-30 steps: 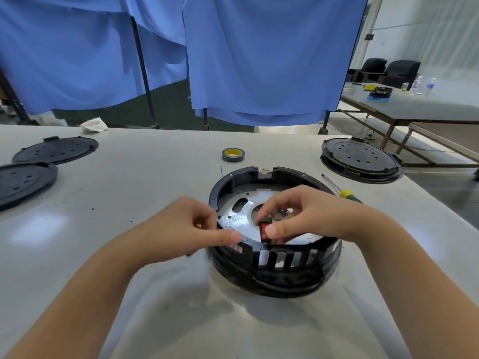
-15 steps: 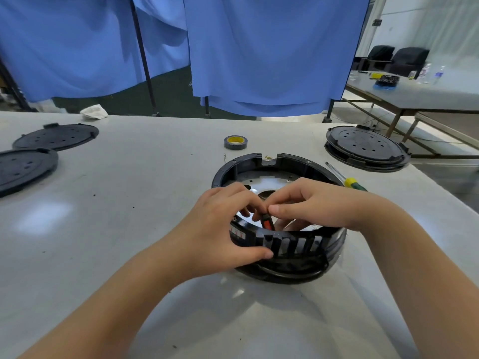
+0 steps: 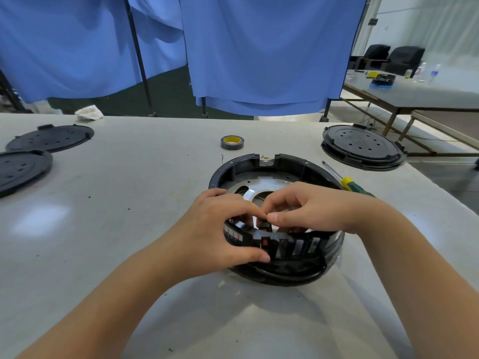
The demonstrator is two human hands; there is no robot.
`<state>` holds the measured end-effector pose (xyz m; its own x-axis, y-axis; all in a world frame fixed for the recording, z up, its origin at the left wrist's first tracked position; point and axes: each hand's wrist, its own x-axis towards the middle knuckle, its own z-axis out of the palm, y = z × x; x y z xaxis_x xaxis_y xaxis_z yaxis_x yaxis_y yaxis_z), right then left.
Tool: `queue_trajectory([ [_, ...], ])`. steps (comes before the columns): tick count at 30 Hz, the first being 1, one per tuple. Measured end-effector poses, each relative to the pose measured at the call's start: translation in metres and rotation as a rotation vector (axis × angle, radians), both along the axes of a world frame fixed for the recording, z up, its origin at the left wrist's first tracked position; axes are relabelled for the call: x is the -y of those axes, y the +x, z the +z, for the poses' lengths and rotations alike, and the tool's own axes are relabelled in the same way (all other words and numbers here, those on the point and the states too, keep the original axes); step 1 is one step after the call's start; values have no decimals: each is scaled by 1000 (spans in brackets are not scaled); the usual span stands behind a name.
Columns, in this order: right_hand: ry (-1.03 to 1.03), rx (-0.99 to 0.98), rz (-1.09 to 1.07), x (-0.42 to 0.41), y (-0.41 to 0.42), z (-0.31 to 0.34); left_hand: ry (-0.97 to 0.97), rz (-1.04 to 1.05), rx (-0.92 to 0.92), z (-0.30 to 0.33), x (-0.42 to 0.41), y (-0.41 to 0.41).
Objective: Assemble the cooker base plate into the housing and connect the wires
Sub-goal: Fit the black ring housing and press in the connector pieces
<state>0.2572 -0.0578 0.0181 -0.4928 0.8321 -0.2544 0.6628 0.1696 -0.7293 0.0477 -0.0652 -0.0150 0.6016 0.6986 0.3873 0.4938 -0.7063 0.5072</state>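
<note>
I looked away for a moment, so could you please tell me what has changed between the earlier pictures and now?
The left hand moved in from beside the housing onto its near rim, thumb across the outer wall and fingers over the edge. It now meets the right hand at the small red-and-black part, which the right hand already pinched. The housing stays on the table; tape roll, screwdriver and black lids did not move.
</note>
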Motion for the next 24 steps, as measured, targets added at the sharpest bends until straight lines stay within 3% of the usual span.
queue_trajectory([
  [24, 2, 29, 41, -2, -2, -1, -51, 15, 36, 0, 0, 1],
])
